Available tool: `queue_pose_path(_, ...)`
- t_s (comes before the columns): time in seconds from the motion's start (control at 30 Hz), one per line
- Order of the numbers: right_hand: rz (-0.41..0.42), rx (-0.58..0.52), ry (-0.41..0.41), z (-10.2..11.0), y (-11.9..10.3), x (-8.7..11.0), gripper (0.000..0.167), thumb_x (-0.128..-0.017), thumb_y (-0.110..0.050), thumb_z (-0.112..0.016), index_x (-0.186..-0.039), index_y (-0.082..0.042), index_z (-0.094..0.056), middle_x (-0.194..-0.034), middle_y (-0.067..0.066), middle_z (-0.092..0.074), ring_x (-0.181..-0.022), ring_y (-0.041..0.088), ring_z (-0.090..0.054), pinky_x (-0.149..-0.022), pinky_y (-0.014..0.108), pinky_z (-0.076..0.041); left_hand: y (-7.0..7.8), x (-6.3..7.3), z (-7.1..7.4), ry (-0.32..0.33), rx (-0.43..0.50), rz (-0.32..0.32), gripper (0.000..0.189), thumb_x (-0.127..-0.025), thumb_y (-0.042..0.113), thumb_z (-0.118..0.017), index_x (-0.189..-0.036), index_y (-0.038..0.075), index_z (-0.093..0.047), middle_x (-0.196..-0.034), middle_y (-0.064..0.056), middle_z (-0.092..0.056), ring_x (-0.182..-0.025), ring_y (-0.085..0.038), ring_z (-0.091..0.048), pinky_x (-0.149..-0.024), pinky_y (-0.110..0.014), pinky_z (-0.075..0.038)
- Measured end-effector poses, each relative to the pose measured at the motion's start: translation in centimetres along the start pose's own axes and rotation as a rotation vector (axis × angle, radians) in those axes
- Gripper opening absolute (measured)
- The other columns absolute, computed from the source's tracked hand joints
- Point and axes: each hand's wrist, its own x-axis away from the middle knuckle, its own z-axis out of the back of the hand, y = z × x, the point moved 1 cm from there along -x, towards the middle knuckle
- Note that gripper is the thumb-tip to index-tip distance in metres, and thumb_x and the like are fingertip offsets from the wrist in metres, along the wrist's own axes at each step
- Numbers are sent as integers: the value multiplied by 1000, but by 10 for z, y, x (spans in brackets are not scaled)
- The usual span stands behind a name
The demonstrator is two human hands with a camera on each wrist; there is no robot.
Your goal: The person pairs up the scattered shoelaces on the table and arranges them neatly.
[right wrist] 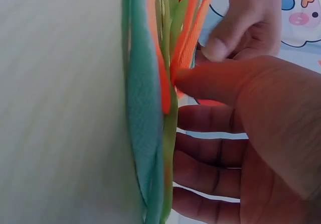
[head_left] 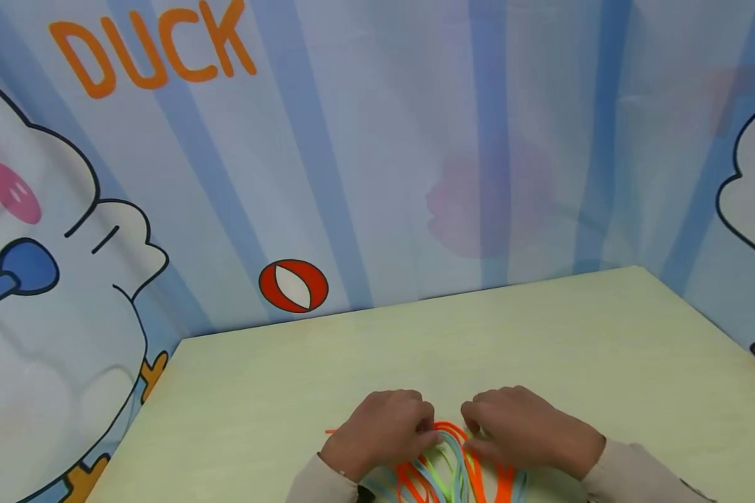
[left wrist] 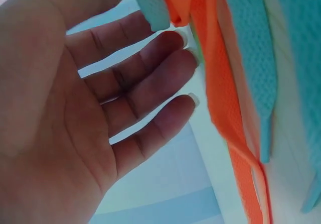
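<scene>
A bundle of flat shoelaces (head_left: 462, 468) in orange, light blue and green lies at the table's near edge, between my two hands. My left hand (head_left: 390, 426) has its thumb and index finger at the bundle's left side. In the left wrist view they pinch a blue lace end beside an orange shoelace (left wrist: 220, 98), while the other fingers are loosely bent. A blue shoelace (left wrist: 258, 58) with a narrow tip hangs nearby. At the right side, my right hand (head_left: 522, 429) pinches orange and green shoelaces (right wrist: 170, 148) between thumb and index finger; its fingertips are partly hidden behind them.
The pale table (head_left: 327, 363) stretches away to a blue-striped backdrop (head_left: 390, 175) along its back and sides. Printed on the backdrop are white cartoon figures, a red ball (head_left: 314, 286) and orange letters. A loose orange lace end (head_left: 330, 431) sticks out left of the left hand.
</scene>
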Motion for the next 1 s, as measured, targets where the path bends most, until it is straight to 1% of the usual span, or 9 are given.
queue_pose_path(0.1, -19, 24, -27, -1, 0, -2, 20, -90, -28, -72, -76, -25, -58, -67, -16, -44, -57, 5, -41, -54, 25, -38, -1, -1, -1, 5, 5, -23, 36, -96, 24, -61, -61, 26, -52, -63, 11, -40, -55, -4, -37, -50, -19, -32)
queue_pose_path(0.2, -20, 36, -22, -3, -1, -3, 21, -89, -21, -70, -74, -25, -57, -65, -15, -43, -55, 5, -40, -52, 25, -38, -1, -1, -2, 4, 10, -41, 35, -95, 18, -60, -62, 25, -53, -62, 11, -40, -55, -4, -37, -50, -19, -32)
queue_pose_path(0.3, -12, 39, 3, -5, -1, -1, 22, -87, -14, -68, -72, -24, -55, -63, -15, -42, -53, 5, -39, -50, 25, -37, 0, -1, -2, 12, 2, -54, 26, -94, 17, -62, -69, 25, -60, -65, 14, -43, -57, -2, -39, -53, -17, -35)
queue_pose_path(0.4, -12, 36, 14, -6, -2, -1, 24, -85, -11, -68, -71, -23, -53, -63, -15, -41, -52, 5, -37, -49, 24, -36, -1, -1, -3, 20, -7, -63, 17, -95, 18, -64, -79, 25, -67, -68, 16, -48, -60, 0, -42, -56, -16, -38)
queue_pose_path(0.6, 2, 30, 30, -4, -2, -1, 24, -85, -11, -65, -71, -24, -50, -61, -15, -40, -51, 4, -37, -49, 24, -35, -3, -1, -4, 50, 14, -75, 9, -97, 16, -64, -93, 22, -71, -76, 15, -61, -62, 3, -47, -60, -15, -42)
queue_pose_path(0.7, -4, 1, 24, -1, -1, 0, 23, -87, -11, -63, -73, -25, -50, -60, -15, -40, -50, 4, -37, -49, 24, -34, -3, -2, -3, 48, 28, -71, 10, -98, 18, -64, -102, 21, -73, -81, 15, -66, -63, 3, -51, -60, -16, -44)
queue_pose_path(0.8, 12, -66, 9, 0, -2, 2, 25, -89, -12, -63, -73, -26, -49, -59, -16, -39, -50, 3, -35, -49, 22, -31, -2, -3, -3, 22, 46, -55, 14, -98, 23, -65, -108, 21, -74, -84, 15, -69, -66, 2, -55, -63, -17, -46)
queue_pose_path(0.9, 34, -139, -14, -1, -3, 1, 27, -93, -13, -61, -74, -28, -48, -59, -17, -39, -49, 1, -32, -48, 20, -28, -2, -3, -2, -2, 59, -46, 18, -98, 27, -65, -112, 22, -75, -90, 16, -71, -73, 2, -59, -67, -18, -49)
queue_pose_path(1.0, 46, -194, -26, -1, -6, 1, 27, -95, -14, -60, -76, -28, -48, -59, -17, -39, -48, 0, -32, -48, 19, -27, -3, -2, -3, -26, 84, -52, 19, -99, 31, -65, -113, 24, -75, -91, 18, -70, -75, 3, -58, -69, -18, -49)
